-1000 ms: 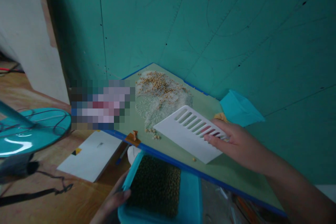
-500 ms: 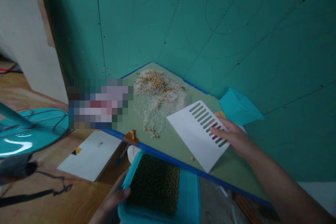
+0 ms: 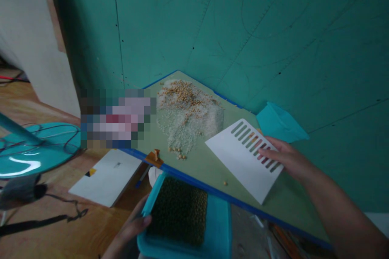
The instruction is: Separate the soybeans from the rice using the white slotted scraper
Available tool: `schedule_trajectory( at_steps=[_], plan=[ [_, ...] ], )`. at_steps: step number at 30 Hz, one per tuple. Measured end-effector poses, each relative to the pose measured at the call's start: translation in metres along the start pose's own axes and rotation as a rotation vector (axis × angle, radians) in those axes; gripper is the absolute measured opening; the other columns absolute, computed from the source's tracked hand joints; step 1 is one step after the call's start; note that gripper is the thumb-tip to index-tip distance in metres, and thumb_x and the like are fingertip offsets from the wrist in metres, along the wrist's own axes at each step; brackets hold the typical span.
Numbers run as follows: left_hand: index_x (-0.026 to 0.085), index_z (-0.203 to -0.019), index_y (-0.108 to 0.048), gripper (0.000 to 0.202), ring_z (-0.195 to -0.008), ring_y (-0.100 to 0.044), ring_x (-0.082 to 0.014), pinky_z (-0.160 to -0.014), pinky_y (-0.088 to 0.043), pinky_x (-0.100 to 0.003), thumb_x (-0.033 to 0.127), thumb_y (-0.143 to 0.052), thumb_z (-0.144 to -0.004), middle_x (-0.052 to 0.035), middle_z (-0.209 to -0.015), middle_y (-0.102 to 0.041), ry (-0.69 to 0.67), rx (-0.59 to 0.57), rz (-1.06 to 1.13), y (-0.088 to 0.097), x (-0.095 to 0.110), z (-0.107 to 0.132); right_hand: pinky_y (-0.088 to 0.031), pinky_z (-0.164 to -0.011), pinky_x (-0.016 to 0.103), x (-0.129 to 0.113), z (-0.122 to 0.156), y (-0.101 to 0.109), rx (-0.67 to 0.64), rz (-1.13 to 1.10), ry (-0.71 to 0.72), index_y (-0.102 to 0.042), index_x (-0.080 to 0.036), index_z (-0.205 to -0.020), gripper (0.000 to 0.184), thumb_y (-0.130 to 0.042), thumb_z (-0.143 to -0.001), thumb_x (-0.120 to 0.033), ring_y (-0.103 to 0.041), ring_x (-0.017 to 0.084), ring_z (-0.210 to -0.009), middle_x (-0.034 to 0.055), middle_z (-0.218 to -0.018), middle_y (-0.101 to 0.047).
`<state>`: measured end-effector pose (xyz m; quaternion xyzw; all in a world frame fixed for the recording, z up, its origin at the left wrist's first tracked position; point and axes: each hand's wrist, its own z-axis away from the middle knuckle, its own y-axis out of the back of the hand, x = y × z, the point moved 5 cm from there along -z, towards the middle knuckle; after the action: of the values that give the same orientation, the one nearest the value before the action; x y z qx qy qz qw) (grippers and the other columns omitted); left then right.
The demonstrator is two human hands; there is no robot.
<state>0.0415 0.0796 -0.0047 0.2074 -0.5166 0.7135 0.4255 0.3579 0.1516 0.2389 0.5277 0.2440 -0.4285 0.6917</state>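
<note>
My left hand (image 3: 131, 226) is closed on the left rim of a turquoise plastic tub (image 3: 219, 222). Small dark-green beans (image 3: 179, 212) lie in the tub, which is just under the table's near edge. My right hand (image 3: 287, 156) grips the slotted end of a flat white slotted plate (image 3: 241, 166), tilted over the right part of the table. Some of those fingers pass behind the slots. Left of the plate spreads a heap of white grains (image 3: 182, 123), topped with yellow-tan beans (image 3: 185, 94). A single tan bean (image 3: 225, 183) lies near the front edge.
Blue tape edges the green tabletop (image 3: 146, 137) against a green wall (image 3: 170, 24). Folded turquoise paper (image 3: 279, 121) sits at the back right. A pixelated patch covers the table's left end. Brown tape (image 3: 154, 159) sticks to the near edge. A white box (image 3: 105, 180) stands below left.
My right hand and the white slotted plate have moved right, away from the heap. My left hand stays on the tub. The view has shifted slightly.
</note>
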Motion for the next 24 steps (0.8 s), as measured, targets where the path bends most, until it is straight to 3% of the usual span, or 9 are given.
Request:
schedule_trajectory(
  at_steps=[4,8,15,21,24],
  plan=[
    [0.034,-0.077,-0.074,0.046,-0.099,-0.057,-0.0404,-0.091,-0.04,-0.05,0.054,-0.075,-0.036,-0.0017,-0.086,-0.074,-0.027,0.06,-0.032,-0.001,0.003,0.0,-0.046,-0.053,0.029,0.021,0.008,0.018,0.042,0.031,-0.071,-0.06,-0.02,-0.098,0.04,-0.066,-0.064,-0.04,-0.062,0.019,-0.06,0.0021,-0.069,-0.066],
    [0.035,-0.074,-0.073,0.043,-0.099,-0.058,-0.039,-0.093,-0.039,-0.05,0.054,-0.076,-0.036,-0.0004,-0.086,-0.074,-0.021,0.084,-0.046,-0.001,0.005,0.002,-0.045,-0.055,0.029,0.036,0.017,0.019,0.044,0.031,-0.104,-0.062,-0.019,-0.088,0.031,-0.066,-0.064,-0.039,-0.061,0.018,-0.059,0.001,-0.066,-0.065],
    [0.031,-0.082,-0.072,0.038,-0.106,-0.054,-0.0381,-0.096,-0.035,-0.048,0.046,-0.076,-0.047,-0.0019,-0.093,-0.073,-0.027,0.014,-0.024,-0.004,0.004,0.004,-0.047,-0.065,0.032,0.03,0.034,-0.016,-0.122,0.052,-0.088,-0.061,-0.019,-0.092,0.034,-0.062,-0.068,-0.042,-0.062,0.021,-0.073,0.0035,-0.079,-0.067],
    [0.034,-0.08,-0.073,0.042,-0.105,-0.054,-0.04,-0.096,-0.036,-0.048,0.049,-0.077,-0.04,-0.0019,-0.089,-0.074,0.0,0.028,0.016,0.0,-0.002,0.0,-0.046,-0.062,0.029,0.017,0.041,-0.04,-0.252,0.112,-0.056,-0.06,-0.018,-0.084,0.031,-0.059,-0.07,-0.046,-0.061,0.018,-0.07,0.0026,-0.077,-0.065],
    [0.033,-0.074,-0.073,0.04,-0.105,-0.053,-0.0412,-0.096,-0.036,-0.048,0.048,-0.078,-0.037,-0.0024,-0.086,-0.074,0.001,0.04,-0.021,-0.002,0.005,0.002,-0.046,-0.06,0.028,0.011,0.039,-0.04,-0.243,0.094,-0.034,-0.06,-0.018,-0.084,0.03,-0.06,-0.07,-0.045,-0.06,0.017,-0.068,0.002,-0.075,-0.064]
  ],
)
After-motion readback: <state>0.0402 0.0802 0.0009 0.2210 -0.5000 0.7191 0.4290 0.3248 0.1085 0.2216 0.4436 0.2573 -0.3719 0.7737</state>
